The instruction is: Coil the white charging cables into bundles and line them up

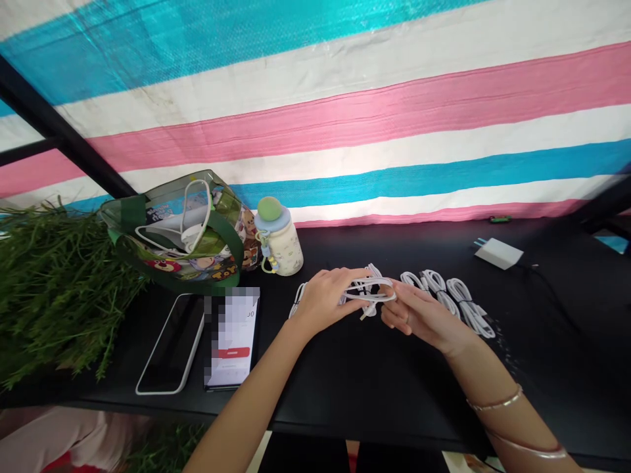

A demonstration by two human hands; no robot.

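Over the middle of a black table [374, 381], my left hand [325, 297] and my right hand [419, 314] both grip a white cable [369, 290] looped into a coil between them. My left fingers pinch one side of the loop, and my right fingers close on the other side. To the right of my hands, several coiled white cables [458, 299] lie in a row on the table. One more white cable [298, 301] peeks out left of my left hand.
A clear cartoon-print bag [187, 230] holding cables and a small cream bottle [279, 240] stand at the back left. Two phones [172, 345] [234, 345] lie near the front edge. Green grass [49, 282] covers the left end. A white charger [499, 253] sits back right.
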